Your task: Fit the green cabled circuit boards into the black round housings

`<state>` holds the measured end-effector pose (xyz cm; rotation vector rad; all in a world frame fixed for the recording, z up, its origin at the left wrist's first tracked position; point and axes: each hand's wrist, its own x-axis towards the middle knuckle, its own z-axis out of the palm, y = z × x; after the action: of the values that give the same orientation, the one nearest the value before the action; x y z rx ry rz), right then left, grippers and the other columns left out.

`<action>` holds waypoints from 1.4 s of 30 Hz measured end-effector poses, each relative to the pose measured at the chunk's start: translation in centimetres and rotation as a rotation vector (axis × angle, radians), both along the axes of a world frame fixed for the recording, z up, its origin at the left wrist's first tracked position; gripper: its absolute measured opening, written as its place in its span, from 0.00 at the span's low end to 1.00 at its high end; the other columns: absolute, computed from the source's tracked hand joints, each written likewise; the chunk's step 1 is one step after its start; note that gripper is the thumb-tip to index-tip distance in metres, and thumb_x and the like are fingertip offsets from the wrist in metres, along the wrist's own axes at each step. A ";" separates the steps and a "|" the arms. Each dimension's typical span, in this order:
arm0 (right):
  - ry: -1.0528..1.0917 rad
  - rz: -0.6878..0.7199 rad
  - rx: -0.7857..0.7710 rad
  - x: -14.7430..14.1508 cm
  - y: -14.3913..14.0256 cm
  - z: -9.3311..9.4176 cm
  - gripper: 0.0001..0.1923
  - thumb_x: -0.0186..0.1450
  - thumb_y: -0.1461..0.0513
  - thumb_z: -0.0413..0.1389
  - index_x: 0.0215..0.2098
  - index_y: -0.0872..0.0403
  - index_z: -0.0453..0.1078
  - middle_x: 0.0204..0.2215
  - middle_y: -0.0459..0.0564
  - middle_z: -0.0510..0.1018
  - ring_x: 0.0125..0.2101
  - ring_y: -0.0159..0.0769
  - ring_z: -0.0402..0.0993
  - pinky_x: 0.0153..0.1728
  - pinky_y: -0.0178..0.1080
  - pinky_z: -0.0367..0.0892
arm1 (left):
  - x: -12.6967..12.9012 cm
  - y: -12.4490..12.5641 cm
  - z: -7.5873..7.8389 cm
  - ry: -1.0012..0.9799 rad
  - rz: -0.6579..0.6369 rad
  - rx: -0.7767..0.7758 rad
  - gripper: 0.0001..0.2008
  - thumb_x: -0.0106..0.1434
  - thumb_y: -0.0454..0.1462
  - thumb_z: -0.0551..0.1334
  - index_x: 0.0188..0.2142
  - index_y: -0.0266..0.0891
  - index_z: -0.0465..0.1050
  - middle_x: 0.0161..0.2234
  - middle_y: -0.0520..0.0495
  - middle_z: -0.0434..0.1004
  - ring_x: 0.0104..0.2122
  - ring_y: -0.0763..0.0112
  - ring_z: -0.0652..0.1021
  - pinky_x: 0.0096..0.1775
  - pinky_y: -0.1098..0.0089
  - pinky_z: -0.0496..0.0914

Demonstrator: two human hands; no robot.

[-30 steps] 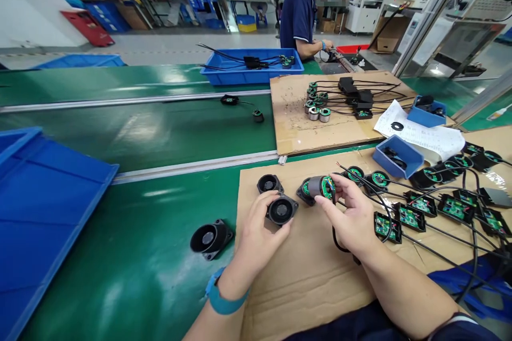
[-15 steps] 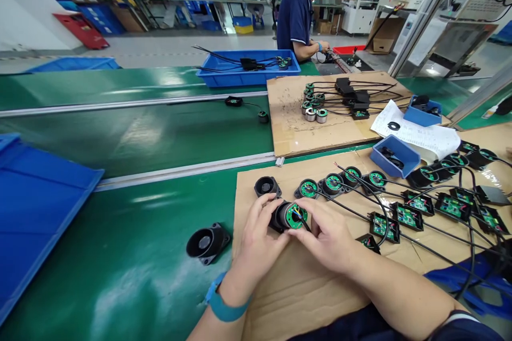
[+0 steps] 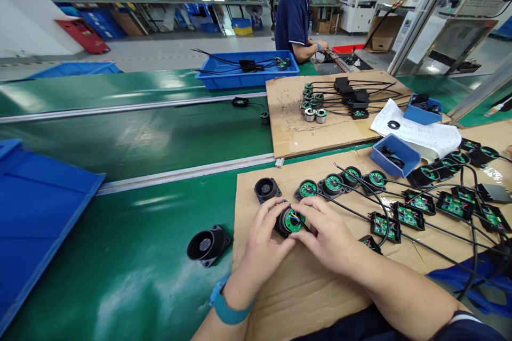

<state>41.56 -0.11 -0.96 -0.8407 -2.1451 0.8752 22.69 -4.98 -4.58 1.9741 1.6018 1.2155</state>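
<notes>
Both my hands meet over a black round housing with a green circuit disc (image 3: 291,220) on the near cardboard sheet (image 3: 304,282). My left hand (image 3: 264,248) cups the housing from the left. My right hand (image 3: 326,234) pinches the green disc and its coloured wires from the right. An empty black housing (image 3: 266,189) stands just behind them. A row of similar wired units with green discs (image 3: 332,183) lies to the right. Another black housing (image 3: 208,245) lies on the green belt to the left.
A blue tray (image 3: 36,208) sits at the left edge. Small blue bins (image 3: 394,155) and wired circuit boards (image 3: 416,208) fill the right. A far cardboard sheet (image 3: 296,128) carries more units. A person in a dark shirt (image 3: 296,16) works beyond a blue tray (image 3: 248,77).
My right hand brought the green-disc unit from the row over to the housing in my left hand; now the disc sits in the housing, lower on the cardboard.
</notes>
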 end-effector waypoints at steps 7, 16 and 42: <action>-0.079 0.058 -0.045 0.2 0.1 0.3 0.26 0.68 0.69 0.58 0.63 0.50 0.66 0.53 0.55 0.71 0.52 0.42 0.74 0.54 0.46 0.75 | 0.0 0.1 -0.2 -0.026 -0.046 -0.045 0.28 0.60 0.31 0.66 0.59 0.45 0.67 0.59 0.42 0.68 0.60 0.59 0.72 0.61 0.55 0.71; -0.126 0.030 -0.049 0.1 -0.1 -0.1 0.26 0.68 0.69 0.57 0.64 0.50 0.66 0.53 0.56 0.71 0.50 0.42 0.74 0.53 0.47 0.76 | -0.2 0.3 -0.6 -0.012 -0.038 -0.045 0.25 0.62 0.34 0.67 0.59 0.45 0.68 0.59 0.40 0.69 0.60 0.56 0.73 0.60 0.52 0.72; -0.177 -0.016 -0.156 -0.5 -0.2 0.2 0.24 0.66 0.65 0.63 0.60 0.57 0.68 0.53 0.57 0.72 0.52 0.46 0.73 0.56 0.48 0.73 | 0.1 0.2 -2.0 0.027 -0.005 -0.050 0.25 0.59 0.30 0.64 0.57 0.43 0.68 0.60 0.39 0.68 0.61 0.55 0.72 0.61 0.49 0.71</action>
<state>41.03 -0.31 -0.76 -1.0469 -2.2393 1.0024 22.77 -4.82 -6.54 1.9708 1.6234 1.1399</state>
